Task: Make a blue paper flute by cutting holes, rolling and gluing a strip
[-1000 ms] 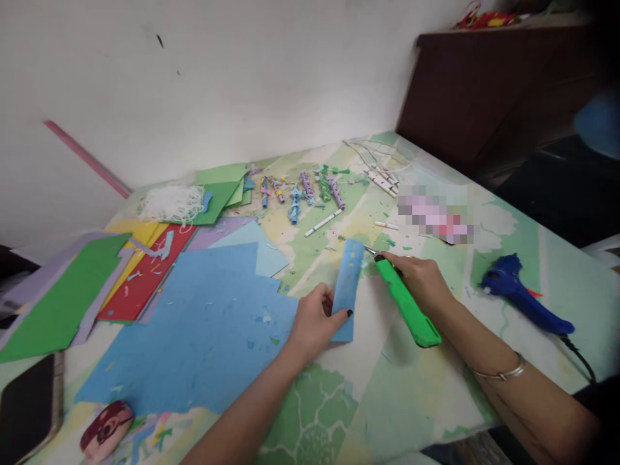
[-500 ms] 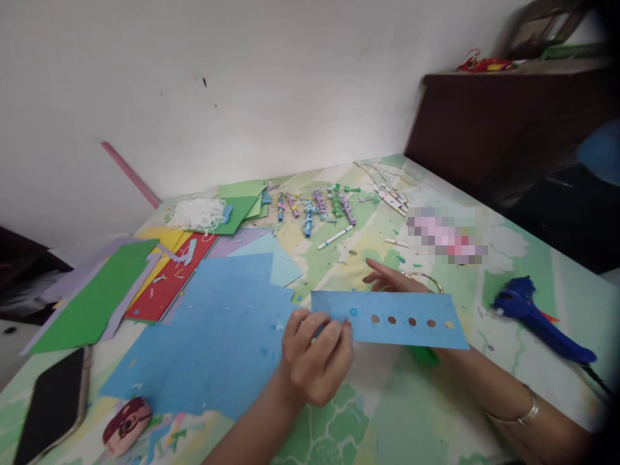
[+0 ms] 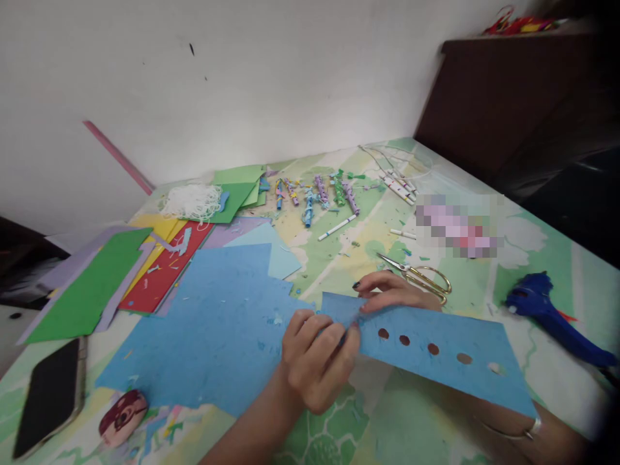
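Observation:
A blue paper strip (image 3: 465, 332) with a row of round holes is held above the table, its right end tilted down towards me. My left hand (image 3: 320, 358) is closed on its left part, thumb and fingers pinching it. Behind the strip, my right hand (image 3: 397, 290) reaches over the top edge, its bent fingers closed on the paper close to my left fingertips; the strip hides its lower part and most of the forearm. Gold-handled scissors (image 3: 423, 278) lie just beyond my right hand. A large blue paper sheet (image 3: 213, 323) is left of my left hand.
At right lies a blue glue gun (image 3: 552, 316). Decorated paper rolls (image 3: 320, 194), markers (image 3: 397, 187) and white string (image 3: 194, 201) are at the back. A phone (image 3: 51, 400), a pink-and-maroon object (image 3: 123, 416) and green paper (image 3: 92, 284) lie left.
My right hand has come up over the strip's top edge and its fingers have closed onto the paper. The strip's right end has swung down towards me, and the scissors show more fully.

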Available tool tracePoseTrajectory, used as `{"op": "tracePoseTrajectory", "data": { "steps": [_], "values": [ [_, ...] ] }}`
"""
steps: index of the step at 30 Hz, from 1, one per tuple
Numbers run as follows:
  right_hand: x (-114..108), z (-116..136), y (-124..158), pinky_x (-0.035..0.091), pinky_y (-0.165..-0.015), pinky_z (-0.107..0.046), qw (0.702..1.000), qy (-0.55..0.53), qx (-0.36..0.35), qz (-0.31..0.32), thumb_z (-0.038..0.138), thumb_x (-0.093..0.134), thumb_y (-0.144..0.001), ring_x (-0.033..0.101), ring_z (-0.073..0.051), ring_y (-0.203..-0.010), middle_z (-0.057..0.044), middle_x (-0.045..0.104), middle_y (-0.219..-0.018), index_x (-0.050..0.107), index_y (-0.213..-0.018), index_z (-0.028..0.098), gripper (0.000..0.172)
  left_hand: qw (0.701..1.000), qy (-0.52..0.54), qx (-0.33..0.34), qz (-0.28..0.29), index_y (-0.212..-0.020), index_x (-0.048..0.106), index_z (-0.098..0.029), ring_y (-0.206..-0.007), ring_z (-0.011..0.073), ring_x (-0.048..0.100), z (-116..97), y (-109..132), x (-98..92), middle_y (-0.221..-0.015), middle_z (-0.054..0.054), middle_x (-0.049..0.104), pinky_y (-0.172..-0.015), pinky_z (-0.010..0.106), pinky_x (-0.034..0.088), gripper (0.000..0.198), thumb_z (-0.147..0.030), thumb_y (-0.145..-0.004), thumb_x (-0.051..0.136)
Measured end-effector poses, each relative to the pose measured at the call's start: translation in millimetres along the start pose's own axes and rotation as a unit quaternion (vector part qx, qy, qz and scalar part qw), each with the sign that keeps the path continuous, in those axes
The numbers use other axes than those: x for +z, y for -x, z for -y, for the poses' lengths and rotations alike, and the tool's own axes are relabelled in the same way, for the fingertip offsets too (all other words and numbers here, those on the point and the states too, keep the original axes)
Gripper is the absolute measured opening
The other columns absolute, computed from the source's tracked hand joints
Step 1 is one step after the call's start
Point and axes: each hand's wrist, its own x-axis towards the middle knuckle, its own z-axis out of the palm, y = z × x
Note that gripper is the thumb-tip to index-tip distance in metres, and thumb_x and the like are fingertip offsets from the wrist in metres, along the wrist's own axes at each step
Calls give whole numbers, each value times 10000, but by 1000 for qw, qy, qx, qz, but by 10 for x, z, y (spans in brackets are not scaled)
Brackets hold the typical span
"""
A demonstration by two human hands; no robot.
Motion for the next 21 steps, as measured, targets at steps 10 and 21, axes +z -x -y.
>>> {"op": "tracePoseTrajectory", "data": {
  "steps": [10, 21],
  "values": [
    [4, 66, 85, 507, -788, -273, 998, -51, 39, -3, 292, 545, -839, 593, -136, -838, -51, 542, -1024, 676, -780, 222, 160, 995, 77, 8, 70, -1015, 605, -111, -639, 132, 469, 21, 58, 61, -685, 32, 561, -548, 287, 367, 225, -119, -807, 519],
    [-102, 31, 43, 502, -786, -248, 998, -48, 30, 36, 326, 492, -864, 600, -140, -889, -73, 596, -987, 649, -762, 201, 225, 999, 29, 23, 37, -763, 632, -104, -619, 137, 528, 36, -10, -48, -646, 38, 584, -514, 285, 451, 90, -74, -776, 548]
  ]
}}
